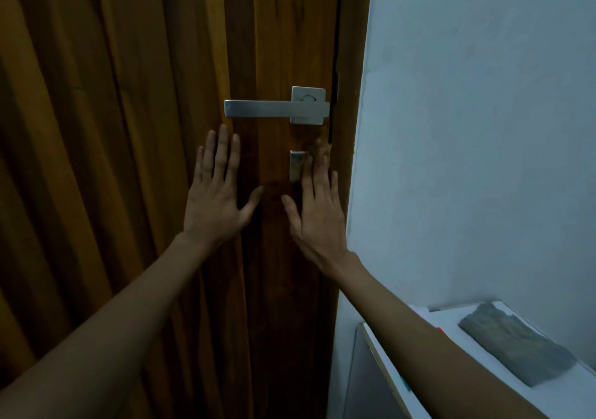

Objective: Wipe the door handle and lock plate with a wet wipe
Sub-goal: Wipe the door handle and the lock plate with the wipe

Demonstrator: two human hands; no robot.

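A square silver lever handle (258,109) sits on its square rose on the brown wooden door (129,128), pointing left. Below it is a small silver lock plate (295,165), partly covered by my fingers. My left hand (214,196) is spread flat with fingers apart, just under the lever's free end. My right hand (317,207) is also flat and open, its fingertips over the lock plate's right side. Neither hand holds anything. No wet wipe is in view.
A pale wall (467,128) meets the door frame on the right. At the lower right a white cabinet top (483,351) carries a grey-brown folded cloth-like item (516,344), under my right forearm.
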